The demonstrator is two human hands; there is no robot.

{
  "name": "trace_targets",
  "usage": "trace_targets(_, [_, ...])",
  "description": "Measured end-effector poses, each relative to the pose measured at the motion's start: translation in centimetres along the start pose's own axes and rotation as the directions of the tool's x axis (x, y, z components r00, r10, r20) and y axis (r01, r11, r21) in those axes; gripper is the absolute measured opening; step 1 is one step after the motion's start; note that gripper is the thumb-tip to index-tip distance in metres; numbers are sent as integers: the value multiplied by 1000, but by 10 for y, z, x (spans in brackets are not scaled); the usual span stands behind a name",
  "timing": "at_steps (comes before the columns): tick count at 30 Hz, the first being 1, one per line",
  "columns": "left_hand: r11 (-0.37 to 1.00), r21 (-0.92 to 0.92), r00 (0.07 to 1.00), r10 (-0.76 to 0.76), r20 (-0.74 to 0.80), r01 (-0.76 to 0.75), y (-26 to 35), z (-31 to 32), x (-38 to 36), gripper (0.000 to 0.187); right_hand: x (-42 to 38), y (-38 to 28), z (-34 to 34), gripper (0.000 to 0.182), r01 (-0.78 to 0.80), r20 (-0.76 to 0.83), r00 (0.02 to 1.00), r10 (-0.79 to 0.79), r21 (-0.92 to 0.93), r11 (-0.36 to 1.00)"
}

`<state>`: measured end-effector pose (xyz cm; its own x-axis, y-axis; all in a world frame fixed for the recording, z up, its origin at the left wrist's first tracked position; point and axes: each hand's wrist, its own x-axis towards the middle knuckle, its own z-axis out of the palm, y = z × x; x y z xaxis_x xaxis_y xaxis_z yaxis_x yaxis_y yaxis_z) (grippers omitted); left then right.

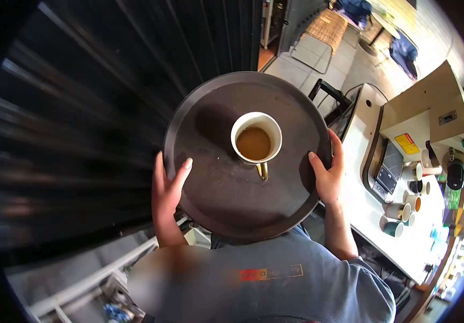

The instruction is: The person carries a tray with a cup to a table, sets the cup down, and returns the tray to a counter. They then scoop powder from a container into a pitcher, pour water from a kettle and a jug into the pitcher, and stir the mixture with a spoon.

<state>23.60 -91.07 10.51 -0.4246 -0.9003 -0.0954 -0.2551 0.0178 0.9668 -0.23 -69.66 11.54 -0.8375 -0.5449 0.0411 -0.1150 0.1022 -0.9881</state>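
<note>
Head view, looking straight down, takes in a dark slatted wall point(81, 107) on the far left, then the left hand point(167, 196), its fingers curled under the rim of a round dark tray point(216, 215) and the thumb laid over the top edge, so the grip pinches the rim from both sides. At the middle of the tray stands a white cup point(257, 141) filled with brown drink, its golden handle turned toward the person; sitting near the centre, it likely keeps the load balanced. On the opposite rim the right hand point(329, 172) is clenched the same way, which holds the tray level in front of the blue-grey shirt point(275, 274). Further right runs a white worktop point(364, 202) carrying a coffee machine point(426, 124) and several cups point(404, 212) grouped just beside it.
</note>
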Motion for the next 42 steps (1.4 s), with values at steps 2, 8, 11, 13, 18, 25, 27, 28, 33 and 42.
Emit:
trace_targets(2, [992, -116, 978, 63, 198, -40, 26, 14, 31, 54, 9, 3, 5, 57, 27, -113, 993, -23, 30, 999])
trace_targets(8, [986, -142, 912, 132, 388, -82, 44, 76, 127, 43, 46, 19, -4, 61, -58, -341, 937, 67, 38, 998])
trace_targets(11, [984, -150, 873, 154, 464, -94, 64, 112, 167, 43, 72, 25, -12, 61, -54, -453, 890, 47, -3, 999])
trace_targets(13, [982, -150, 845, 173, 506, -112, 70, 139, 193, 44, 88, 31, -20, 61, -54, -510, 860, 9, -73, 996])
trace_targets(18, [990, -85, 777, 142, 613, -114, 102, 209, 239, 43, 120, 25, -37, 62, -75, -643, 766, -8, -103, 992])
trace_targets(25, [992, -94, 637, 128, 760, -87, 143, 302, 279, 38, 141, 19, -49, 62, -147, -795, 606, 29, -76, 986])
trace_targets(27, [989, -77, 583, 138, 801, -129, 148, 328, 292, 36, 145, 15, -46, 63, -125, -829, 554, 73, 4, 992])
trace_targets(28, [988, -82, 552, 140, 822, -128, 150, 342, 298, 36, 147, 16, -46, 63, -134, -849, 524, 71, 0, 991])
trace_targets(33, [976, -130, 365, 186, 912, -172, 160, 417, 328, 35, 167, 25, -40, 63, -264, -932, 359, 55, -45, 964])
trace_targets(42, [967, -211, 94, 226, 970, -145, 169, 526, 400, 38, 242, 19, -19, 62, -254, -988, 129, 80, 45, 966])
